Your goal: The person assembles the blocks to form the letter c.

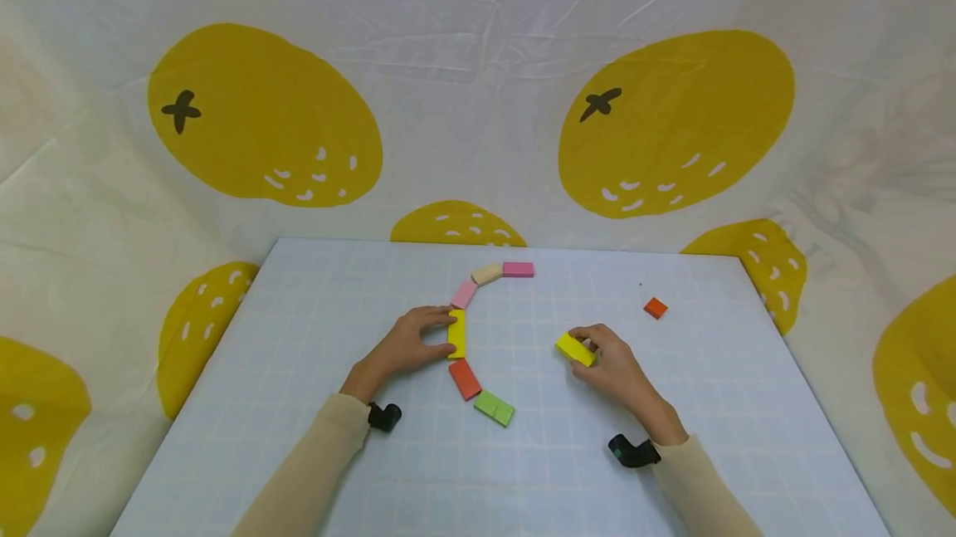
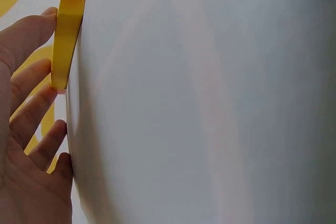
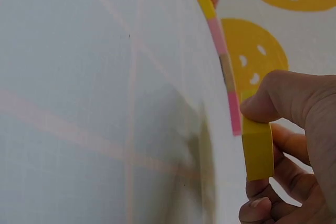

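Observation:
A curved row of blocks lies on the table. My left hand rests beside the yellow block in its middle. Thumb and fingertips touch that block's outer side, spread along it. Above it in the row are a light pink block, a beige block and a dark pink block. Below it lie a red block and a green block. To the right, my right hand holds a second yellow block, pinched between thumb and fingers. The right wrist view shows it close up.
An orange block lies apart at the table's right back. The table has a pale grid surface. A cloth with large yellow fruit prints hangs behind it and at the sides.

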Tool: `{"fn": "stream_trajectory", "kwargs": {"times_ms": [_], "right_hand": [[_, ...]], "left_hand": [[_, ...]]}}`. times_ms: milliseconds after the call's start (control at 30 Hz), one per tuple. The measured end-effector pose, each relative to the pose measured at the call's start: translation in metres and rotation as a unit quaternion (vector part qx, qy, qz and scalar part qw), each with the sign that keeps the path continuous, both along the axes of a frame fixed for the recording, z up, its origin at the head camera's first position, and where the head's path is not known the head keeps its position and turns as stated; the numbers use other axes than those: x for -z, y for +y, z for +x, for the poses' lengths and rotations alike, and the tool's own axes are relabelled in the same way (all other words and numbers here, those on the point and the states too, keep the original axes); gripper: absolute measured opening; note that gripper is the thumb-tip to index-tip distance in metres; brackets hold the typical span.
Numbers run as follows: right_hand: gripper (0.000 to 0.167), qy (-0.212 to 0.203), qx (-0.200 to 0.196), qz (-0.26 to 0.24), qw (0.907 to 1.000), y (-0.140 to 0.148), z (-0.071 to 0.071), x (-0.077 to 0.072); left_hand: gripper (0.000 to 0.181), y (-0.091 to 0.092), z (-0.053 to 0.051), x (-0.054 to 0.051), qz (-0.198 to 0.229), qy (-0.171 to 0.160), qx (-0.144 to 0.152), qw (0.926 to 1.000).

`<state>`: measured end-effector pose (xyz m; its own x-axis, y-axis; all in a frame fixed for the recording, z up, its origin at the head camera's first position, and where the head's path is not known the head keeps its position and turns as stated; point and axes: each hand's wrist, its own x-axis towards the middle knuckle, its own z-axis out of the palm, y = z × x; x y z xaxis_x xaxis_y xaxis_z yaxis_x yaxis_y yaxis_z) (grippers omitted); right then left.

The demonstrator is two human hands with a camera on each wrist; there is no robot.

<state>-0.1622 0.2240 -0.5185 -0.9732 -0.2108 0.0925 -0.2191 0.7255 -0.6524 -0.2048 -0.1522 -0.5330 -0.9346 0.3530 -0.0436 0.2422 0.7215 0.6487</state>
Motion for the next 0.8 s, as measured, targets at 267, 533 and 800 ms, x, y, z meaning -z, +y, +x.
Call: {"fn": "stream_trajectory", "kwargs": {"times_ms": [267,533,800], "right_hand": [[0.044,-0.011,-0.024,0.005,0.9996,-0.007,0.014,-0.006],[0.044,-0.006,-0.031,0.012,0.9994,-0.012,0.021,-0.004],[0.045,-0.010,-0.048,0.000,0.9988,-0.019,0.030,-0.003]], "left_hand": [[0.056,0.000,0.000,0.001,-0.004,0.001,0.000,1.0000],[0.056,-0.001,0.000,0.001,0.001,-0.003,0.003,1.0000],[0.056,-0.002,0.000,0.002,0.006,0.001,0.006,1.0000]]}}
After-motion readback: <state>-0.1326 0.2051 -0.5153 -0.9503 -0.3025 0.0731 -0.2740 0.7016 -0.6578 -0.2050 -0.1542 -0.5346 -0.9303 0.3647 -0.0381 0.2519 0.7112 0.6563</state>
